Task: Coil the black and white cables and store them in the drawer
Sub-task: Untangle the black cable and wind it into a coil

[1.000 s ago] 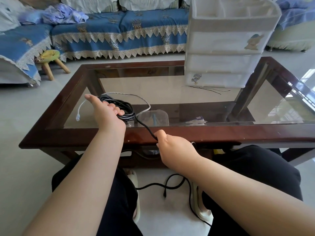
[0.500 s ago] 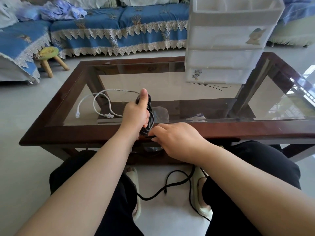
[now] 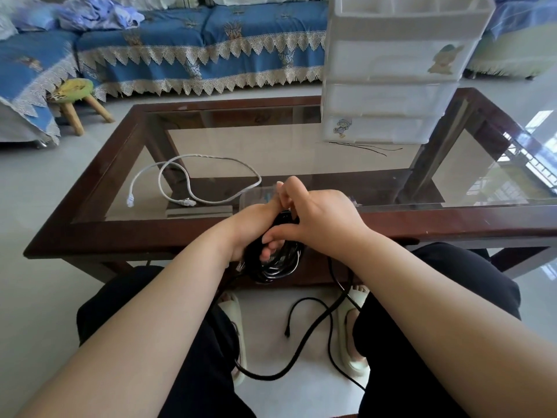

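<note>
Down by the feet, the loose tail of the black cable (image 3: 304, 351) trails over the floor (image 3: 286, 390) between two pale slippers (image 3: 354, 330), its plug end lying free. Just above, at the near edge of the counter (image 3: 150, 233), the left hand (image 3: 256, 224) grips the wound part of that cable, its fingers curled through the bundle of loops. The right hand (image 3: 322, 218) meets it from the other side, fingers bent and pinching the strand against the top of the coil. Coiling the black one looks like the step in hand, and it seems unfinished: the next move calls for drawing up the floor slack and laying another loop over the bundle without letting the turns spring apart.

Farther out on the glass, the white cable (image 3: 193, 179) lies in a loose untidy loop, untouched, well apart from both hands. Beyond it stands a white plastic drawer unit (image 3: 391, 70), its drawers closed, so one must be pulled open before anything goes in. Behind the counter, across pale floor, sit a small wooden stool (image 3: 78, 98) and a sofa (image 3: 211, 40) draped in blue cloth with lace trim.
</note>
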Demonstrator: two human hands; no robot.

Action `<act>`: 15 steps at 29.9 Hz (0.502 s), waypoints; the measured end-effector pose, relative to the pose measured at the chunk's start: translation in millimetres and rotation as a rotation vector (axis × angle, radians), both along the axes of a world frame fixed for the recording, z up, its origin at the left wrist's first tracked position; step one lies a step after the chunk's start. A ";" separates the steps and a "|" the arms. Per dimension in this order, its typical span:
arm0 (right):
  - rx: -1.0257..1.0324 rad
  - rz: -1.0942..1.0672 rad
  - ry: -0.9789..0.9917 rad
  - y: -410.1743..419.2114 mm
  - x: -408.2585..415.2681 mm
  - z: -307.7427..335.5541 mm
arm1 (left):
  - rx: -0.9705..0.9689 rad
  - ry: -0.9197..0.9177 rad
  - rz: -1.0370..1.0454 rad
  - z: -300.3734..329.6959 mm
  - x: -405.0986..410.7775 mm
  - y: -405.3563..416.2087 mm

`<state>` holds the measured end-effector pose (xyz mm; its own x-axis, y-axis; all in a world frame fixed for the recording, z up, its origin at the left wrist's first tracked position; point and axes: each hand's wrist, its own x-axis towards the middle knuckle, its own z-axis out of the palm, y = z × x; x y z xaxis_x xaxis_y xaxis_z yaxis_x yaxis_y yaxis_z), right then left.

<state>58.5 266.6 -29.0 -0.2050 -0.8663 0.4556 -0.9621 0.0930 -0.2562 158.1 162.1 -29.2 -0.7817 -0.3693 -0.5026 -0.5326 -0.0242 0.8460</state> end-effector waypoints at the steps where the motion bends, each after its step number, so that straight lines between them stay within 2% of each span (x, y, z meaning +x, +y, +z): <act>1: 0.070 -0.002 -0.039 -0.3 0.0 0.6 | 0.009 -0.001 -0.015 0.0 -0.2 -0.1; 4: 0.169 0.001 -0.153 0.0 -1.3 0.6 | 0.020 -0.024 -0.073 -2.2 1.1 -3.0; 15: 0.262 -0.011 -0.206 2.1 -13.7 -2.5 | 0.058 -0.066 -0.162 -5.7 6.3 -4.4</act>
